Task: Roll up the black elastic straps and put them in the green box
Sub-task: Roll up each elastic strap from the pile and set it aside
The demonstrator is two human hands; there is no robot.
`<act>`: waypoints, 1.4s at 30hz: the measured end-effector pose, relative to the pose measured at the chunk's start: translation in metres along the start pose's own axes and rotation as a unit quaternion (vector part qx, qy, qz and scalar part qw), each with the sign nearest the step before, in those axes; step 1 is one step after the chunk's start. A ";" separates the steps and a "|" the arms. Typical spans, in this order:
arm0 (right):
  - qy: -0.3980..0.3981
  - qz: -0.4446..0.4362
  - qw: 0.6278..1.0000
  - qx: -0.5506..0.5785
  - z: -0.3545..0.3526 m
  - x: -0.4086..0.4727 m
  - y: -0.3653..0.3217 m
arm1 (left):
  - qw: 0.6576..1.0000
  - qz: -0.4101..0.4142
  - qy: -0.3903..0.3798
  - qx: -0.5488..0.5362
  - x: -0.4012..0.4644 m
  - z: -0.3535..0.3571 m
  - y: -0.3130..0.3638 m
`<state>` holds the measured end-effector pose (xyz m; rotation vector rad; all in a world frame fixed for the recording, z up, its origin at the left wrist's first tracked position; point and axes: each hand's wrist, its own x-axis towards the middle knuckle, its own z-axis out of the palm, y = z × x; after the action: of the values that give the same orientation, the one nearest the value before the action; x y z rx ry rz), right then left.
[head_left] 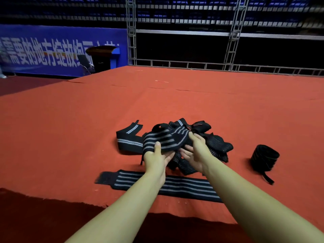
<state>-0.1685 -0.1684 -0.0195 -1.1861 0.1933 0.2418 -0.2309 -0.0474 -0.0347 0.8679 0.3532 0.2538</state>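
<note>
Red carpet (175, 102) runs wide and bare beyond the pile, back to a metal truss rail (192, 64) at far edge; lots of room fwd, left and right. Near edge of carpet is ragged, cutting diag. from lower left to lower right under both forearms, dark floor below it.

Strap pile (215, 142) sits mid-carpet, tangled, no single axis. Left hand (157, 159) grips the near end of a striped strap (164, 139), thumb on top, fingers curled beneath. Right hand (194, 151) pinches the same strap at its far right end, thumb and fingertips closed on it. Held strap is lifted over the pile, long axis approx. left-near to right-far, stripes running along it.

Flat strap (175, 185) lies stretched out nearest the person, long axis left-right w/ slight tilt down to right, dark tab end pointing left; both forearms cross over it. Another strap (128, 139) lies folded left of pile.

Rolled strap (264, 158) stands alone right of pile, apart from it, loose tail trailing toward near-right.

Blue banner (52, 50) at far left.
</note>
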 end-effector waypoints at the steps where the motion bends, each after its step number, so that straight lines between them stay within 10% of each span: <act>1: -0.036 -0.013 0.998 0.045 -0.001 0.001 0.001 | 1.000 -0.008 0.010 0.011 0.001 -0.004 -0.002; 8: -0.089 -0.095 0.991 0.011 0.010 0.003 -0.001 | 0.924 -0.205 -0.129 0.297 -0.016 -0.020 0.014; 14: -0.119 -0.097 0.985 -0.075 0.002 -0.011 0.014 | 0.931 0.175 0.051 0.318 0.003 -0.024 0.028; 23: -0.288 0.032 0.930 -0.225 -0.017 -0.023 0.030 | 0.917 0.048 -0.056 0.392 0.033 -0.029 0.022; 30: -0.097 -0.109 0.944 -0.297 -0.021 0.003 0.005 | 0.787 0.072 -0.083 0.607 0.042 -0.023 0.033; 37: -0.112 -0.123 0.917 -0.362 -0.013 0.042 -0.020 | 0.807 0.056 -0.108 0.577 0.059 -0.006 0.051; 42: -0.087 -0.133 0.887 -0.433 -0.003 0.070 -0.036 | 0.758 0.164 -0.059 0.628 0.082 0.009 0.068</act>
<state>-0.0908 -0.1780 -0.0073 -2.0501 -0.2745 0.1925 -0.1581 0.0179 0.0071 2.2961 0.2157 0.2691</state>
